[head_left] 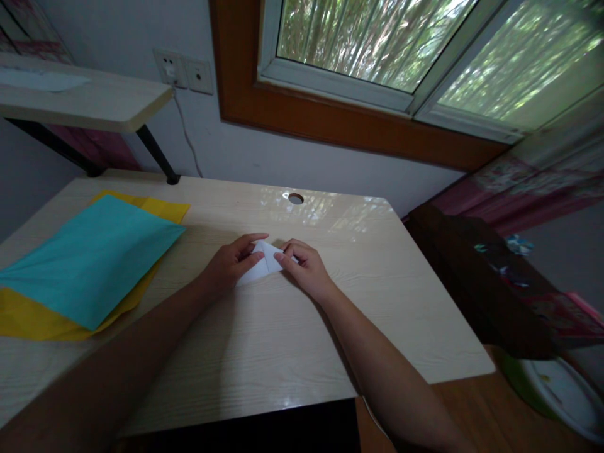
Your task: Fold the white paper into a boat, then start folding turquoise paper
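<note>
Head-camera view: a small folded piece of white paper is pressed flat on the desk, a little toward twelve o'clock from the middle of the desktop. The left hand is laid over the paper's nine o'clock side, its fingers stretched out and held together, the index fingertip resting on the upper fold. The right hand is set on the three o'clock side, fingers curled, with the fingertips pushed down on the paper's edge; nothing is lifted or pinched clear of the surface, and both hands are pressed against the sheet rather than closed around it. The fingertips of the two hands nearly meet over the paper.

At nine o'clock from the hands, well apart, a teal sheet is laid on top of a yellow sheet, whose edges show around it. A round cable hole is cut in the desk at twelve o'clock. On the wall beyond, a power socket with a cord plugged in is seen at eleven o'clock, beside a raised shelf. A window is seen at one o'clock. No writing or labels can be read, and no containers can be made out clearly.
</note>
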